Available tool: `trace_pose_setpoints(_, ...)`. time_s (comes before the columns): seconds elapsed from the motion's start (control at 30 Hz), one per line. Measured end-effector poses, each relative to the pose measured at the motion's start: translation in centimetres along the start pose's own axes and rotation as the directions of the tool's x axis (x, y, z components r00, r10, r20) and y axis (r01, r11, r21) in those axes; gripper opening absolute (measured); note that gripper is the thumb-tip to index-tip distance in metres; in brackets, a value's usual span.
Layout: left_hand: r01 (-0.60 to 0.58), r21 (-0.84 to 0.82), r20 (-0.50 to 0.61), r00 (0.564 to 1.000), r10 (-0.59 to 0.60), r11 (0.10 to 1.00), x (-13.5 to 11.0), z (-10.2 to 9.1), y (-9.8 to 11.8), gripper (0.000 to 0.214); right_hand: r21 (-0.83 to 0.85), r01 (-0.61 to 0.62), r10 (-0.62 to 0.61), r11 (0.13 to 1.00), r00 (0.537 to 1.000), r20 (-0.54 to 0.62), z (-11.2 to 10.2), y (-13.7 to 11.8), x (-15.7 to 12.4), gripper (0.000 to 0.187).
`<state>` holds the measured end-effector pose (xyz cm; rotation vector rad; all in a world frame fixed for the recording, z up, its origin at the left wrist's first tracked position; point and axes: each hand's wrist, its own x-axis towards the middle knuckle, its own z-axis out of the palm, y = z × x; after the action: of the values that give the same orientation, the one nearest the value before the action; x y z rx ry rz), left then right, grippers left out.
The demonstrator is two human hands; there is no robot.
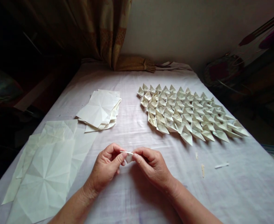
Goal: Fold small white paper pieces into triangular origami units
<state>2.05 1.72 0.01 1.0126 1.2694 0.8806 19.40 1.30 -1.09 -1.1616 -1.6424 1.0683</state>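
Between my two hands is a small piece of folded white paper (129, 157), held up above the cloth. My left hand (107, 166) pinches its left end between thumb and fingertips. At the other end, my right hand (151, 165) grips it the same way, thumb toward me. Fingers cover much of the paper, so its full shape is hidden. Beyond my right hand, many folded paper boats (181, 109) stand in close rows. A stack of creased paper sheets (99, 109) lies past my left hand.
Larger creased sheets (43, 174) spread over the left front of the cloth-covered surface (132, 124). Small paper scraps (202, 171) and a thin white strip (221, 165) lie at the right. A gold curtain (111, 34) hangs down at the far edge.
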Motion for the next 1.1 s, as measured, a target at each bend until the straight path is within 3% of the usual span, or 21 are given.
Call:
trace_pose_setpoints(0.27, -0.052, 0.099, 0.133, 0.990, 0.038, 0.994, -0.13, 0.22, 0.31, 0.029, -0.001, 0.044, -0.044, 0.999, 0.996, -0.077, 0.33, 0.35, -0.24, 0.020)
trace_pose_setpoints(0.37, -0.044, 0.122, 0.119, 0.992, 0.030, 0.991, -0.04, 0.35, 0.20, 0.028, 0.013, 0.029, -0.028, 1.000, 0.997, -0.077, 0.53, 0.40, -0.33, 0.019)
trace_pose_setpoints(0.57, 0.038, 0.001, 0.065, 0.997, -0.038, 0.999, 0.19, 0.18, 0.19, 0.033, 0.006, -0.041, 0.041, 0.999, 0.998, -0.049, 0.14, 0.16, -0.19, 0.024)
trace_pose_setpoints(0.8, 0.011, 0.034, 0.132, 0.991, -0.015, 0.999, -0.03, 0.11, 0.98, 0.036, -0.067, 0.051, -0.059, 0.996, 0.992, -0.110, -0.03, -0.06, -0.32, 0.026)
trace_pose_setpoints(1.1, -0.080, 0.089, 0.155, 0.986, 0.066, 0.993, 0.01, 0.02, 0.20, 0.022, -0.038, 0.010, -0.012, 0.999, 0.997, -0.075, 0.30, 0.12, -0.28, 0.021)
